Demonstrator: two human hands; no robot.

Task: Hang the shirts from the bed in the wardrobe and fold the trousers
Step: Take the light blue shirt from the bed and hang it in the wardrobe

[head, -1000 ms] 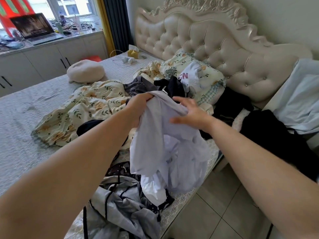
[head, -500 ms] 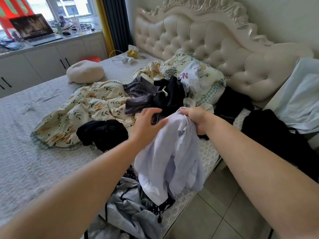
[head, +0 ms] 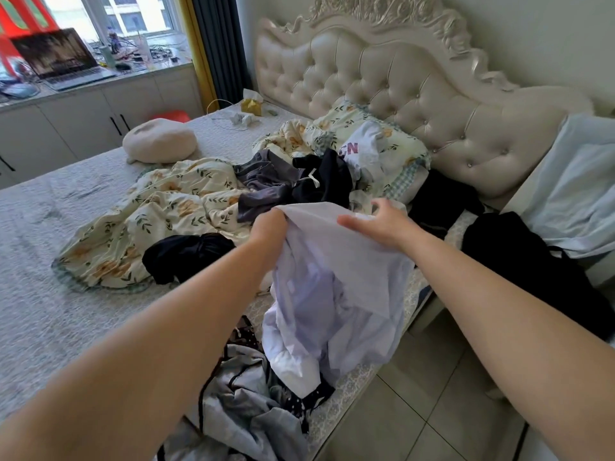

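A wide bed (head: 66,311) with a grey textured cover fills most of the view, its cream tufted headboard (head: 399,94) with a carved crest standing against the pale wall. The left hand (head: 269,227) grips the top edge of a pale lilac shirt (head: 332,294), its fingers buried in the cloth, and the shirt hangs crumpled from it over the bed's near right edge. The right hand (head: 382,224) lies over the top of the shirt, relaxed, with thumb stretched out and fingers loosely bent, pinching nothing that shows. A floral quilt (head: 166,211) sprawls rumpled across the middle of the bed, with a black bundle (head: 186,257) on its near edge and a dark pile (head: 293,184) of grey and black clothes on its far end. Behind the pile, a white top (head: 362,151) with pink letters lies on a floral pillow (head: 399,141) by the headboard. A round cream cushion (head: 159,141) sits on the far side of the bed, and a tissue box (head: 252,106) near the head corner. A grey striped garment (head: 239,404) lies bunched at the near edge, below the shirt. Beyond the bed, white cabinets (head: 83,121) run under a bright window (head: 133,11) and carry an open laptop (head: 63,61) among clutter; a dark curtain (head: 216,44) hangs in the corner. To the right, past the pale tiled floor (head: 416,410), black cloth (head: 532,267) and a light blue cloth (head: 572,181) are heaped beside the headboard.
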